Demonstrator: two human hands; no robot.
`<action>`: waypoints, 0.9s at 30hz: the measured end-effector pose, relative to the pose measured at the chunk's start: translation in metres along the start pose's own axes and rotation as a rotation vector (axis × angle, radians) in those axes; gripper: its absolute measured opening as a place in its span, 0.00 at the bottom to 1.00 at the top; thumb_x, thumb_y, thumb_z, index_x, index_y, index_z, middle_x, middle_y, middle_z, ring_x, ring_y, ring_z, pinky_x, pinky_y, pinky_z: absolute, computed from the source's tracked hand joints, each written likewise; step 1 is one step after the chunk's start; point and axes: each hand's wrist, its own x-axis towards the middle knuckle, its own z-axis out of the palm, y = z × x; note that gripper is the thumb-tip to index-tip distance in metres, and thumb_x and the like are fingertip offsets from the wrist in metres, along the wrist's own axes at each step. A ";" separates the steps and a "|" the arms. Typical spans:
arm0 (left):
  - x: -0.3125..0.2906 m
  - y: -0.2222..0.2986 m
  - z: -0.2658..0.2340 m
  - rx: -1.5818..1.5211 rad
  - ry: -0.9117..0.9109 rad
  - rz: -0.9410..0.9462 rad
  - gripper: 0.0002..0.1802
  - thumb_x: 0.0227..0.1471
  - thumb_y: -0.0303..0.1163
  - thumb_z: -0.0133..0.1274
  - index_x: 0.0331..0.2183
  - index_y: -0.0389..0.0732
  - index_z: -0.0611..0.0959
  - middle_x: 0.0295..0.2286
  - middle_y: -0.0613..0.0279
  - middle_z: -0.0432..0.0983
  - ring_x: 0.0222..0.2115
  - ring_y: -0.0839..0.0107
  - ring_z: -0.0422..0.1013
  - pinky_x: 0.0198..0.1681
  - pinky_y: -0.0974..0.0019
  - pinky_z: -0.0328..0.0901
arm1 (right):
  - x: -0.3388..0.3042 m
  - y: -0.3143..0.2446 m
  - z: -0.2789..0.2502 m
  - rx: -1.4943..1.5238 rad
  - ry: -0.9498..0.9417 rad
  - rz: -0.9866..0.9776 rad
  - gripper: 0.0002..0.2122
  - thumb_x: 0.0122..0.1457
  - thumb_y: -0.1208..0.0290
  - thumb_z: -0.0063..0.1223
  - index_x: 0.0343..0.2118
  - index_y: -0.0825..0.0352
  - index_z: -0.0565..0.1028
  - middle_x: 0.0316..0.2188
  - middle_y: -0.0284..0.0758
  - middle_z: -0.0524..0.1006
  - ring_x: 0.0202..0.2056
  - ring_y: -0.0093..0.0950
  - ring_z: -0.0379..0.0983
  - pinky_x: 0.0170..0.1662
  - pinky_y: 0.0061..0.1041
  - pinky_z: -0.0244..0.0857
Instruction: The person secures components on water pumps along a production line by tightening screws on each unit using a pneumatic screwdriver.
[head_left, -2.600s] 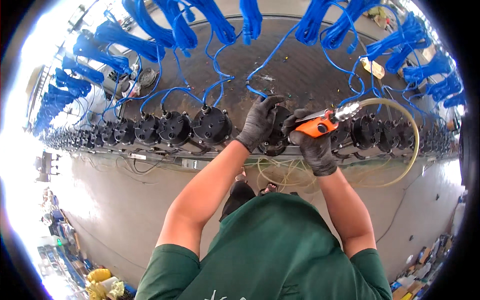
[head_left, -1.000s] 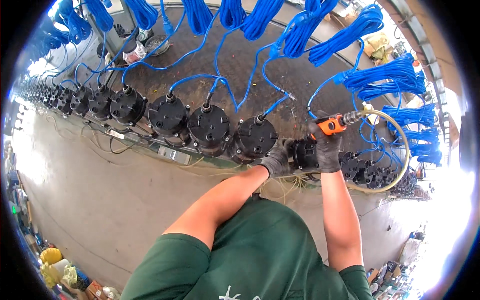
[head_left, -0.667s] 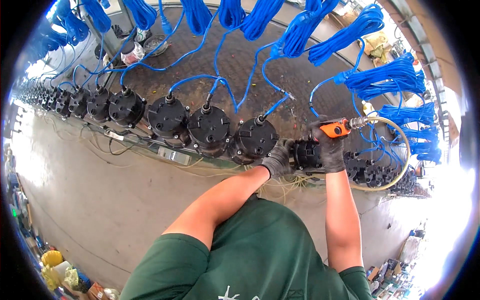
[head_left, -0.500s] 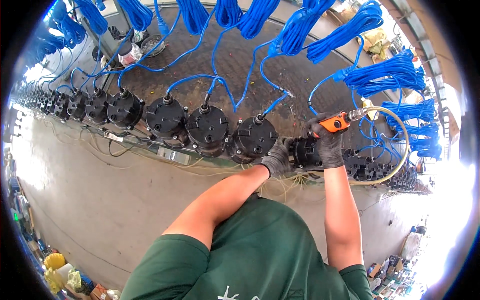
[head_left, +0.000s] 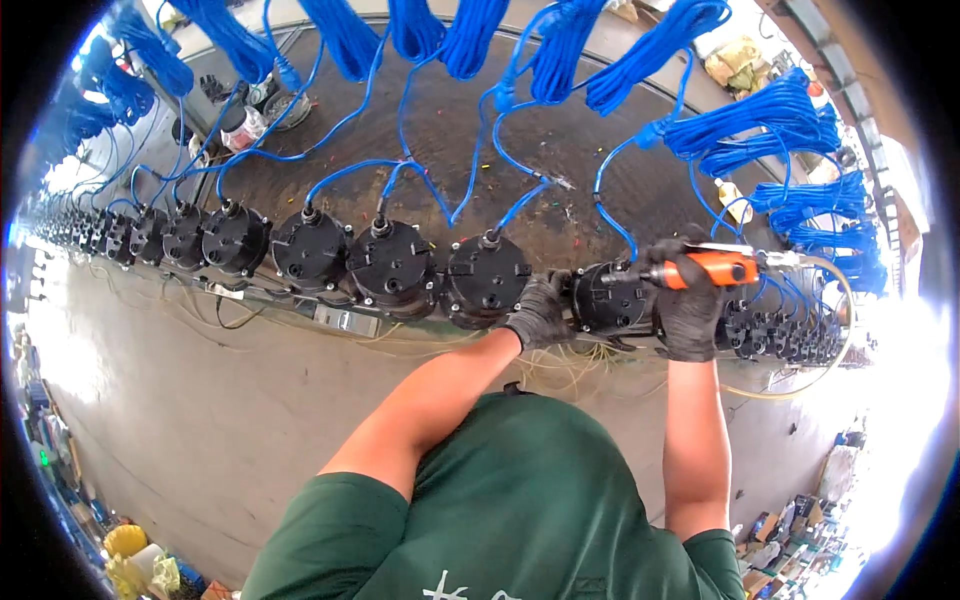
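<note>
View from above of a person in a green shirt and dark gloves at a long counter [head_left: 570, 140] bearing a row of black round-topped units. The right hand [head_left: 690, 312] is wrapped firmly around an orange power tool [head_left: 712, 268], fed by a pale hose [head_left: 846, 310]. The tool's nose points left, over one black unit [head_left: 605, 300] just in front of the person (whether the tip touches is too small to tell). The left hand [head_left: 545, 312] lies in the gap between that unit and its left neighbour [head_left: 487, 280], fingers partly bent; whether they grip anything cannot be told.

As for progress, the neighbour has its black top on and a blue cord attached, as do the nearer units beyond it. The unit under the tool also has its top on; work there seems under way rather than complete. Which fasteners are tight, here or along the row, cannot be judged.
</note>
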 end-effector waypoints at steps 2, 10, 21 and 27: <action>0.001 -0.015 0.019 0.052 0.110 0.022 0.60 0.25 0.47 0.76 0.60 0.40 0.67 0.53 0.51 0.68 0.55 0.54 0.65 0.61 0.54 0.59 | 0.000 -0.021 -0.036 0.125 -0.029 0.022 0.21 0.51 0.72 0.64 0.50 0.65 0.74 0.33 0.34 0.79 0.39 0.34 0.78 0.53 0.44 0.70; 0.000 -0.051 0.056 -0.814 0.475 0.019 0.38 0.44 0.18 0.60 0.58 0.37 0.67 0.52 0.49 0.69 0.49 0.55 0.70 0.55 0.56 0.66 | 0.005 -0.051 -0.224 0.179 0.187 0.123 0.16 0.57 0.57 0.60 0.38 0.64 0.73 0.25 0.31 0.69 0.30 0.31 0.68 0.48 0.41 0.69; 0.050 0.135 0.059 0.988 0.565 -0.093 0.35 0.45 0.52 0.60 0.54 0.52 0.77 0.54 0.44 0.66 0.53 0.42 0.65 0.57 0.42 0.60 | 0.014 -0.066 -0.328 0.480 0.253 0.027 0.17 0.57 0.57 0.62 0.39 0.66 0.73 0.23 0.34 0.71 0.28 0.33 0.69 0.42 0.38 0.67; 0.119 0.090 -0.020 0.131 0.155 -0.155 0.25 0.45 0.32 0.66 0.47 0.40 0.80 0.37 0.59 0.80 0.37 0.63 0.76 0.45 0.63 0.72 | 0.012 -0.070 -0.359 0.590 0.122 0.080 0.17 0.64 0.57 0.54 0.45 0.67 0.74 0.26 0.32 0.71 0.32 0.31 0.71 0.46 0.38 0.72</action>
